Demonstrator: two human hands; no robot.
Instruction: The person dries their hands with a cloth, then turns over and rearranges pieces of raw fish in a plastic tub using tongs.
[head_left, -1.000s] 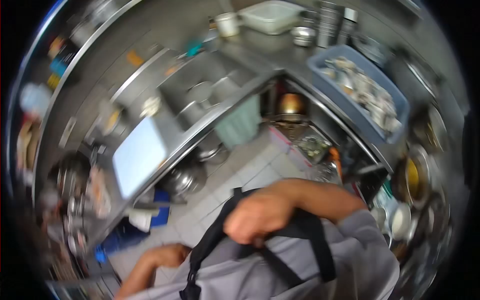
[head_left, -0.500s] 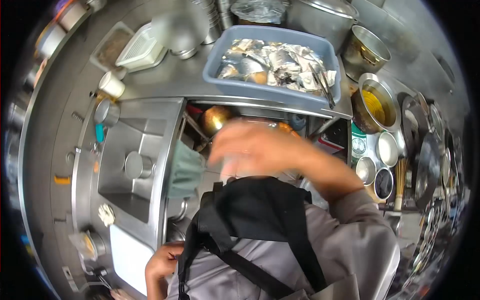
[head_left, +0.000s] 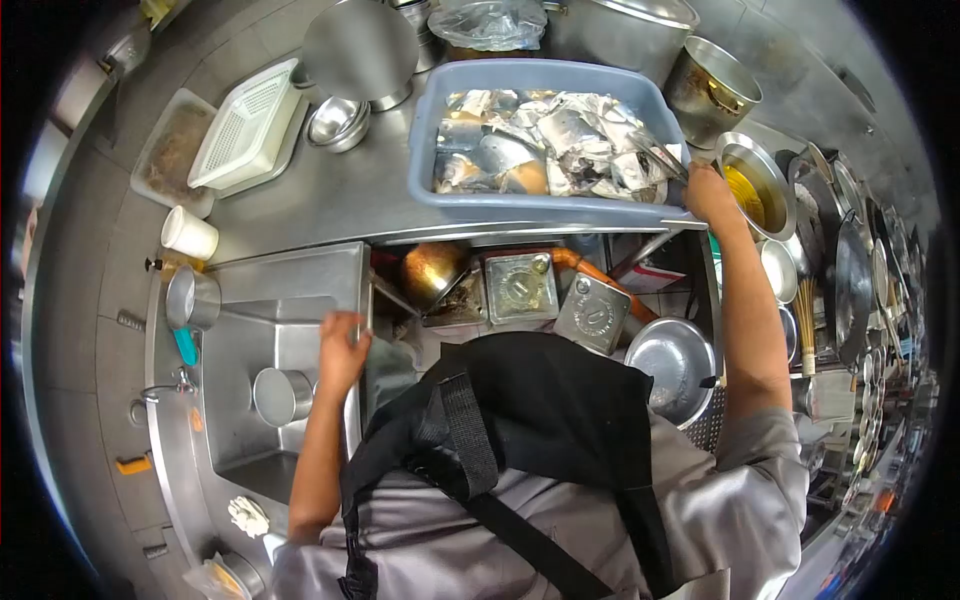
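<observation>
My right hand (head_left: 708,195) is closed around the handle end of metal tongs (head_left: 656,155) at the right rim of a blue-grey plastic tub (head_left: 540,207). The tongs' far end lies over silvery, wet pieces that look like cut fish (head_left: 590,135), heaped in the tub. My left hand (head_left: 343,350) hangs over the right edge of the steel sink (head_left: 255,300), holding nothing, its fingers loosely curled and apart. A small steel pot (head_left: 283,397) stands in the sink below and left of it.
A pot of yellow liquid (head_left: 755,190) and a tall metal pot (head_left: 715,90) stand right of the tub. White baskets (head_left: 245,130) and steel bowls (head_left: 338,122) are on its left. Square tins (head_left: 521,288) and a wide metal bowl (head_left: 672,365) sit below the counter.
My right hand has moved from in front of my body to the right, onto the tongs. My left hand has come up and forward to the sink edge. The view has shifted slightly.
</observation>
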